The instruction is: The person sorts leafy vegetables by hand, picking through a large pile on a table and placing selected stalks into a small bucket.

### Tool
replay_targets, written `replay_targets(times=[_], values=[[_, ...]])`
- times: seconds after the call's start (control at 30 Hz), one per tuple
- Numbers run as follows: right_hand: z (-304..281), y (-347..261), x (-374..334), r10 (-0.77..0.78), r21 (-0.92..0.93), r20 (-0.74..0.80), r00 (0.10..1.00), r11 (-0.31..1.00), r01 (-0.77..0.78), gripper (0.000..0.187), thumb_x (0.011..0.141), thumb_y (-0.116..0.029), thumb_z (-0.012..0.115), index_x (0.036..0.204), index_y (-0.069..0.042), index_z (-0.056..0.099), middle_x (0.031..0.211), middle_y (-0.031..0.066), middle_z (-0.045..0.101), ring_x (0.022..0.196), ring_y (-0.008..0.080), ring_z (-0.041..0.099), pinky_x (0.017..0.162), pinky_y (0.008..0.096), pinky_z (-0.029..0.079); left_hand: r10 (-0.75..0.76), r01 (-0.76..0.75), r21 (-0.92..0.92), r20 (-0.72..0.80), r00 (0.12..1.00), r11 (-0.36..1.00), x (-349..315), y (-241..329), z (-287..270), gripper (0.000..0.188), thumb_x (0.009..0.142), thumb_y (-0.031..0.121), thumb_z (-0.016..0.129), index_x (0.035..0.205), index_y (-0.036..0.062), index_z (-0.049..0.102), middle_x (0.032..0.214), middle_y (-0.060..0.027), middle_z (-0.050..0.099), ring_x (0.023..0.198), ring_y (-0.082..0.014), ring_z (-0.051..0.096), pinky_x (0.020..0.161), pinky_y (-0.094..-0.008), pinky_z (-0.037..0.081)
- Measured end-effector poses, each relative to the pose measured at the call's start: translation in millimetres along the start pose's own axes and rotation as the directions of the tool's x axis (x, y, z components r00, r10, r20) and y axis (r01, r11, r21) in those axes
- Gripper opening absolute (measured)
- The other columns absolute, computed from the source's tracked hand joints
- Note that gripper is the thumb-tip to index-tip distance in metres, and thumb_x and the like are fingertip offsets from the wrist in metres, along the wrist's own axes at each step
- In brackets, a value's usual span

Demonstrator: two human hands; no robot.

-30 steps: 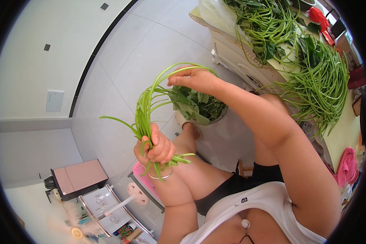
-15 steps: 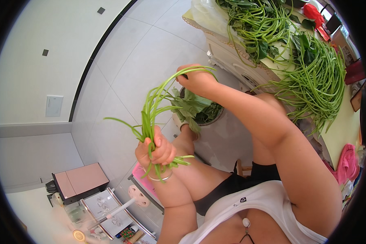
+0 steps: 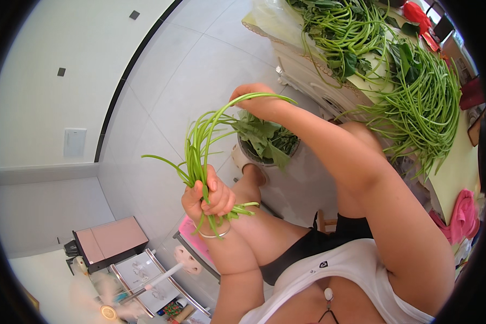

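Observation:
My left hand [image 3: 210,197] is closed around a bundle of long green leaf stems [image 3: 202,140]. Their cut ends poke out below the fist, over a bracelet on the wrist. Upward, the stems arch to the right, a few lying across my right hand [image 3: 256,100]. That hand is bent with its fingers curled; its fingertips are mostly hidden, and I cannot make out what they hold. Just beneath it, broad green leaves [image 3: 262,135] fill a dark round bucket [image 3: 278,162] on the floor, partly covered by my right forearm.
To the right, a table [image 3: 453,186] bears a large heap of green stems [image 3: 426,108] and a second leafy pile [image 3: 351,32]. A pink cloth [image 3: 461,216] lies at its near end. At lower left stand a pink-fronted cabinet [image 3: 110,243] and a fan [image 3: 108,312].
My right hand has shifted slightly left and up. The stems across it now reach a little farther right. My left hand keeps its grip, and the whole view has tilted slightly.

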State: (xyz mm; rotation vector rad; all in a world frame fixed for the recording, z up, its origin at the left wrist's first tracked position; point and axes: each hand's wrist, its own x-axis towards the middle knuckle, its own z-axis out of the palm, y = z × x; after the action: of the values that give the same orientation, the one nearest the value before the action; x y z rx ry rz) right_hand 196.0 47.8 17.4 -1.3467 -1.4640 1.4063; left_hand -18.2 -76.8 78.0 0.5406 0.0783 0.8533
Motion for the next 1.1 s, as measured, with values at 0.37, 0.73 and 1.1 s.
replay_targets(times=[0.37,0.73,1.1], values=[[18.0,1.8,-15.8,-0.035,-0.367,0.169,0.985,0.925,0.096,0.038,0.079,-0.033,0.067,0.111,-0.012,0.067,0.102,0.0135,0.067,0.094,0.0299,0.064,0.083,0.0395,0.050,0.019,-0.022,0.025,0.107,0.994,0.999,0.0,0.0,-1.4,0.024,0.101,0.021,0.045,0.098,-0.0024,0.046,0.053,0.0053,0.044,0.035,-0.0036,0.036,0.040,-0.0223,0.037],[12.8,24.0,4.7,0.120,-0.031,-0.115,0.986,0.992,-0.124,0.018,0.078,-0.021,0.060,0.087,-0.007,0.067,0.082,0.0130,0.066,0.076,0.0268,0.062,0.072,0.0373,0.049,0.030,-0.037,0.055,0.130,0.991,0.998,-8.8,3.2,2.7,0.024,0.102,0.022,0.042,0.099,-0.0020,0.046,0.051,0.0054,0.043,0.034,-0.0042,0.036,0.038,-0.0218,0.034],[15.6,45.9,1.2,0.052,-0.211,0.023,0.998,0.976,-0.046,0.022,0.078,-0.018,0.067,0.096,-0.008,0.073,0.093,0.0106,0.071,0.088,0.0197,0.065,0.081,0.0337,0.050,0.053,-0.062,0.039,0.187,0.981,0.997,-12.4,15.5,-0.1,0.025,0.101,0.022,0.044,0.105,-0.0027,0.048,0.052,0.0033,0.044,0.034,-0.0075,0.036,0.040,-0.0257,0.034]])
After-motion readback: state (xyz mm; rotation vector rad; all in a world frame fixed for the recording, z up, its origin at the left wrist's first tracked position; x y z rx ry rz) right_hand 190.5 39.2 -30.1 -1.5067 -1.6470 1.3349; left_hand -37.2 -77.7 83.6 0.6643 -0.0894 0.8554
